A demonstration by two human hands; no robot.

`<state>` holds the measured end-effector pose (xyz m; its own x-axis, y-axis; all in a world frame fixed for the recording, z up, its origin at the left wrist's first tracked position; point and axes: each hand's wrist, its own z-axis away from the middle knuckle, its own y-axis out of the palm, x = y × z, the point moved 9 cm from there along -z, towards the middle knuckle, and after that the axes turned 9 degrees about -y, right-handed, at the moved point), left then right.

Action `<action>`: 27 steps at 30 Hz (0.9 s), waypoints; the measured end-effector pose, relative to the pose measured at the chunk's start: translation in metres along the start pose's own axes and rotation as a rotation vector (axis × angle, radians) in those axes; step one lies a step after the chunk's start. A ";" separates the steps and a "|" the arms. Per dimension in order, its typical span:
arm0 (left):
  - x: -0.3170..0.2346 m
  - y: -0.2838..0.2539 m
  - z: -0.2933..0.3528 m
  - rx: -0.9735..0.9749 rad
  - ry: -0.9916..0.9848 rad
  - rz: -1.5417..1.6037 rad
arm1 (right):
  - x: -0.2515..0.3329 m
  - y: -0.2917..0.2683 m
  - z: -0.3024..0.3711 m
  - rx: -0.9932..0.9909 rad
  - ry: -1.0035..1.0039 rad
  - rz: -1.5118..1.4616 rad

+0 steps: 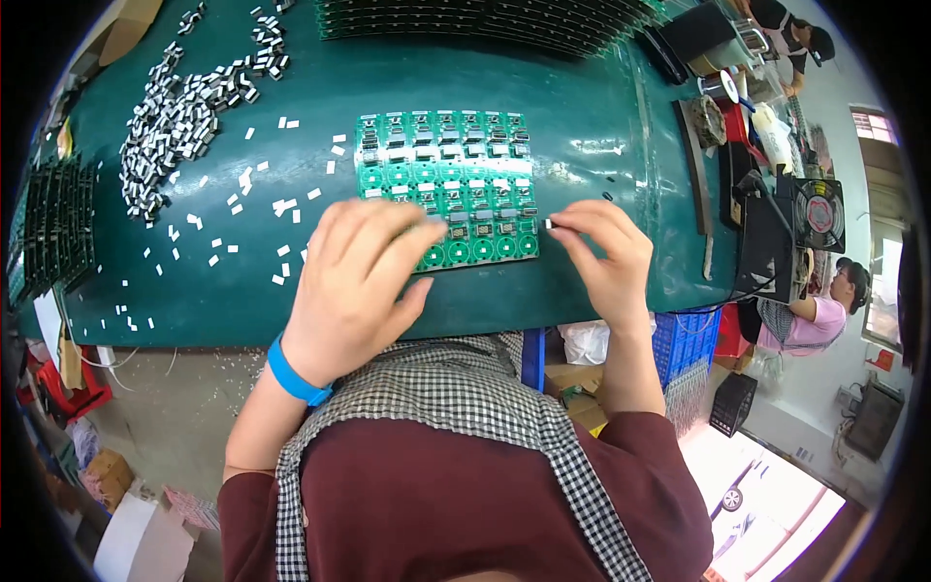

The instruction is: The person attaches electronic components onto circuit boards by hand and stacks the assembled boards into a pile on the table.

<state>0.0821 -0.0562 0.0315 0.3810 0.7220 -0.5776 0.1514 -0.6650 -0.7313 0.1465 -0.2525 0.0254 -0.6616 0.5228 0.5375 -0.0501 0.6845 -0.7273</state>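
A panel of green circuit boards (451,175) lies on the green table mat, with rows of small parts and round outlines on it. My left hand (354,276) is over its lower left corner, thumb apart from the fingers; the fingertips are slightly blurred and nothing shows between them. Just off the panel's right edge, my right hand (609,254) pinches a small white-and-black component (549,224) between thumb and forefinger. Similar black display modules (483,231) sit in a row on the panel near its lower edge.
A large heap of white-and-black components (179,131) spreads at the left, with loose white pieces (281,208) scattered towards the panel. Stacked boards stand at the far edge (485,24) and far left (53,228). Tools and a fan (819,215) are at right; two people are beyond.
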 end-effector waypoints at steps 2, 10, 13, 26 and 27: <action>0.004 0.004 -0.006 0.042 -0.054 -0.001 | 0.011 0.007 -0.006 0.055 -0.083 0.079; 0.017 0.024 -0.003 0.108 -0.123 -0.066 | 0.018 0.019 -0.011 0.129 -0.179 0.113; 0.019 0.025 -0.005 0.117 -0.131 -0.053 | 0.019 0.021 -0.011 0.150 -0.187 0.138; 0.023 0.026 -0.006 0.133 -0.183 0.000 | 0.018 0.026 -0.012 0.202 -0.143 0.163; 0.023 0.027 -0.006 0.141 -0.191 -0.003 | 0.023 0.024 -0.015 0.199 -0.147 0.164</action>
<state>0.1004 -0.0583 0.0005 0.1993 0.7561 -0.6233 0.0189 -0.6389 -0.7690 0.1412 -0.2160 0.0267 -0.7733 0.5291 0.3493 -0.0702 0.4761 -0.8766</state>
